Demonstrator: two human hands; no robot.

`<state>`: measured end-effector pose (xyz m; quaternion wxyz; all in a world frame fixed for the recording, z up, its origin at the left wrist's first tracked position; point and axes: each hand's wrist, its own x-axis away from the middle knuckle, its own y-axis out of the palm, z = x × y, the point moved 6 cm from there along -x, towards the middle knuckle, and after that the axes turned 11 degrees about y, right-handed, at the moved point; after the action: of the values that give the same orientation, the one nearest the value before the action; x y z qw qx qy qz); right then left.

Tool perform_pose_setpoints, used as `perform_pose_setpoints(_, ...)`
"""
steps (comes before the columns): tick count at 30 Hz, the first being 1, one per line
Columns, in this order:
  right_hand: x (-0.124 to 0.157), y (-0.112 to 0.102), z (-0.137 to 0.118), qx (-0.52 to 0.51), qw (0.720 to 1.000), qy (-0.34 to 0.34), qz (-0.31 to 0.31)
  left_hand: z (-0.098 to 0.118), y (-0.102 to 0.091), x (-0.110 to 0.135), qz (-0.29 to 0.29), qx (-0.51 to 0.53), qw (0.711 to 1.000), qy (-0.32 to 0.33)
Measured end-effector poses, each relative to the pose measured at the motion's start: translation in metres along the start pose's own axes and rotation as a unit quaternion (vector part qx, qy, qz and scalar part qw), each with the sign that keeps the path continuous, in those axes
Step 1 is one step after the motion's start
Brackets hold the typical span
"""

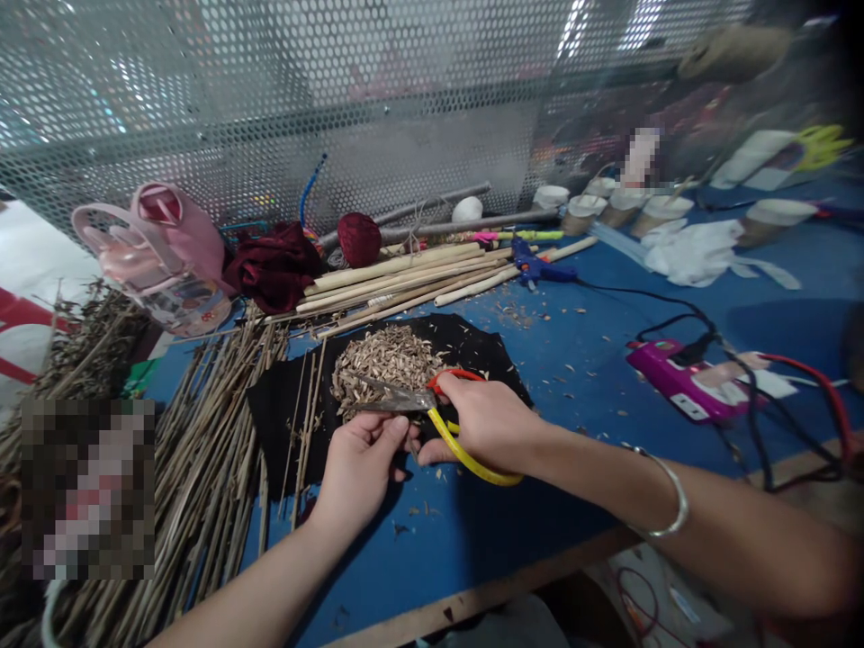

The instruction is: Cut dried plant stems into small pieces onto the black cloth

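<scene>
My right hand [496,423] grips a pair of scissors [398,400], one handle red and the other yellow. The blades are parted and point left. Just below them my left hand [368,459] is closed, its fingertips pinching a short piece of dry stalk [414,447], mostly hidden. Behind both hands lies a heap of small cut stalk pieces [384,355] on a black cloth [482,346]. A few thin stalks [307,423] rest on the cloth left of the heap, beside a large bundle of long dry stalks [202,468].
Pale sticks [405,274], a dark red yarn ball [359,239] and a blue glue gun [533,264] lie behind the cloth. A pink-lidded bottle [179,270] stands at left. Rightward are a purple power strip [681,378] with cords and paper cups [665,216]. Perforated metal [405,90] closes the back.
</scene>
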<state>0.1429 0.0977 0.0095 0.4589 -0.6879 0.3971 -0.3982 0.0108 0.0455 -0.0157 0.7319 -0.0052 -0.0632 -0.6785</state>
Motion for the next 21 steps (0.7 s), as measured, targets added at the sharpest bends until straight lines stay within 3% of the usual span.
perform_pose_setpoints(15, -0.004, 0.004, 0.008, 0.032, 0.999, 0.032, -0.021, -0.002, 0.0, 0.0, -0.015, -0.016, 1.0, -0.018)
perform_pose_setpoints(21, -0.004, -0.007, 0.006, 0.018, 1.0, 0.022, 0.014, -0.001, -0.002, 0.001, 0.023, 0.029, 0.999, -0.028)
